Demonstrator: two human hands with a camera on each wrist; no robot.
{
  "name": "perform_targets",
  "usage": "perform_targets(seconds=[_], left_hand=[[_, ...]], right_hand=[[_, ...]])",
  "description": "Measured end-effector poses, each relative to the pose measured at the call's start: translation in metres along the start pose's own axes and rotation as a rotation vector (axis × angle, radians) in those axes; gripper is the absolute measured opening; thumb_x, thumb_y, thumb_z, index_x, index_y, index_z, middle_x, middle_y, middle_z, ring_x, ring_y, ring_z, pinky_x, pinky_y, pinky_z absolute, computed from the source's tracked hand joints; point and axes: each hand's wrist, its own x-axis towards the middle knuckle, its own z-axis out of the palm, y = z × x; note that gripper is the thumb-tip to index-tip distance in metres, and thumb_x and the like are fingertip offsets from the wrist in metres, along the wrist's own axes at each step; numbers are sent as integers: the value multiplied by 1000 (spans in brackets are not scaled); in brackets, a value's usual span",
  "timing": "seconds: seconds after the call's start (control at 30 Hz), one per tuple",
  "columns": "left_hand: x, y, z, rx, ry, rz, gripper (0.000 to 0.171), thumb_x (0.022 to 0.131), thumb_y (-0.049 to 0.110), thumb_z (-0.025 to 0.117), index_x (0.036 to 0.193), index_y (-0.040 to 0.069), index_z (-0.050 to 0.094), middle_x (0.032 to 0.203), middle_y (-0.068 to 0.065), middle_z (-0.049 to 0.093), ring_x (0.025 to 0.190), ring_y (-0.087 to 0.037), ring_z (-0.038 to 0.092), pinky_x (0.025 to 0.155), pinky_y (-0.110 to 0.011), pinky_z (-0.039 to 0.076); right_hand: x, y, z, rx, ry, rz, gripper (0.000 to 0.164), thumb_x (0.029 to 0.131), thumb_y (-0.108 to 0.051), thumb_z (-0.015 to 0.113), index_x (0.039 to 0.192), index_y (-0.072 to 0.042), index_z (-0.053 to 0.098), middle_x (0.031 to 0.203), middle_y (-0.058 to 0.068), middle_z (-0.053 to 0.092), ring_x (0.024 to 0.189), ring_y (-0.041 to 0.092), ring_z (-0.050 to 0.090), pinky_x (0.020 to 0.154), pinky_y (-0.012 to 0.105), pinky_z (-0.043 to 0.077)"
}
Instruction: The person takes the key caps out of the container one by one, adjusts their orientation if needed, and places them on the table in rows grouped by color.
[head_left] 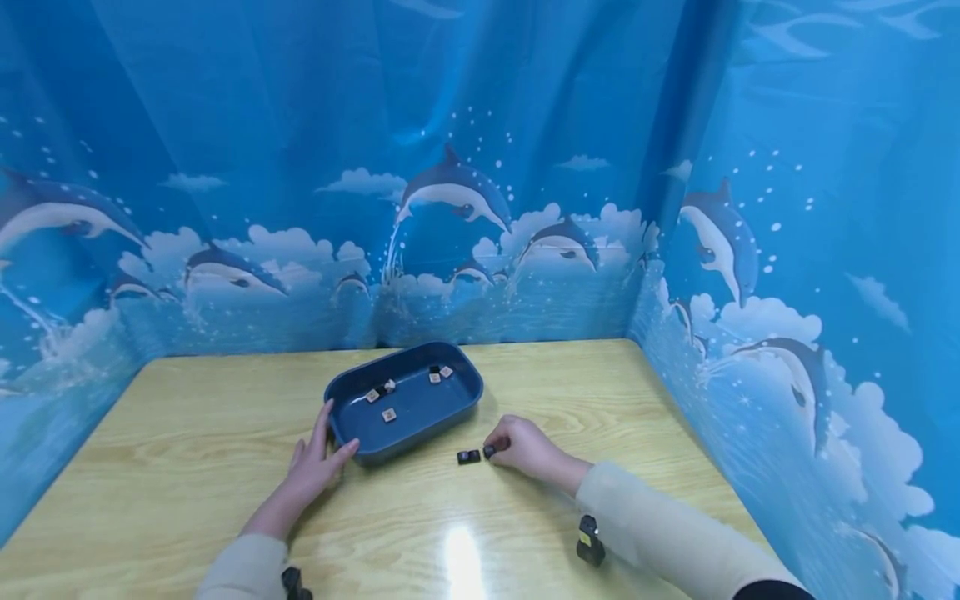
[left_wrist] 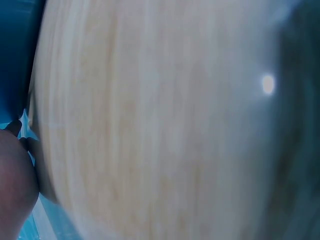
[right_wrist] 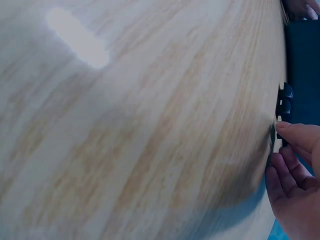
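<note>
In the head view my left hand (head_left: 311, 471) rests against the near left corner of a dark blue tray (head_left: 420, 437), fingers spread along its outside. Several small pale square pieces with marks on top, one of them a pale cube (head_left: 388, 414), lie inside with a few black ones. To the tray's right, my right hand (head_left: 521, 450) pinches a small black cube (head_left: 490, 452) between thumb and fingers at the tabletop. Just left of it, two similar black cubes (head_left: 468, 457) sit side by side. The right wrist view shows the pinching hand (right_wrist: 297, 170); its fingers partly hide the cube.
A wood-grain table (head_left: 225, 408) carries everything. Behind it and along the right hangs a blue curtain (head_left: 315, 125) printed with dolphins and clouds. A bright light reflection shows on the table's near part.
</note>
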Motion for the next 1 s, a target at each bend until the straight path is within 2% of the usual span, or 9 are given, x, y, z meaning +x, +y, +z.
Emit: perform_targets(seconds=[0.3,0.53,1.0], left_hand=[[0,2,-1,-1,-3,-1,91,98,53,48,153,27,-20,158,-26,-4,135,-57,-22,105,-70,-12],[-1,2,-1,25,1,28,89,100,49,48,154,24,-19,157,-29,-2,135,-57,-19,108,-65,-13],[0,0,-1,19,0,20,90,99,50,48,154,26,-20,157,-28,-1,135,-58,-20,107,-68,-12]], right_hand=[[2,0,3,4,-5,2,19,77,-4,80,94,-7,74,83,-5,59,76,8,57,70,23,51],[4,-1,4,20,-15,52,19,77,-4,80,95,-8,74,83,-7,58,77,8,56,70,23,51],[4,-1,5,19,-27,49,19,77,-5,81,94,-9,73,83,-6,58,77,8,56,70,23,50]])
